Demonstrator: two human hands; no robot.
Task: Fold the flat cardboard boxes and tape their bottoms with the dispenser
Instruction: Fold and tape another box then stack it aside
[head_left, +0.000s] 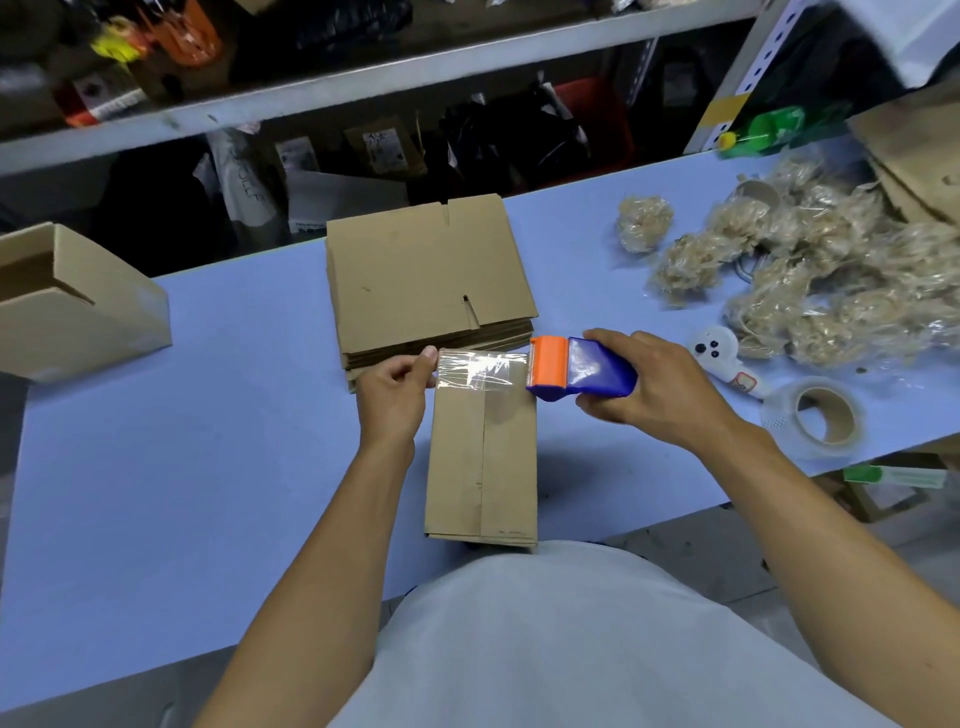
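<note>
A folded cardboard box (483, 467) stands on the blue table (208, 441) right in front of me, its closed bottom flaps facing up. My right hand (649, 389) grips the blue and orange tape dispenser (576, 370) just past the box's far right corner. A strip of clear tape (480, 370) stretches from the dispenser leftward over the box's far end. My left hand (400, 387) pinches the free end of that strip between thumb and fingers. A stack of flat cardboard boxes (431, 275) lies behind the folded one.
An assembled open box (78, 312) lies at the left table edge. At the right are crumpled wads of used tape (810, 270), a spare tape roll (815, 415), a white handheld tool (719, 358) and a green object (769, 130). Shelves with goods stand behind.
</note>
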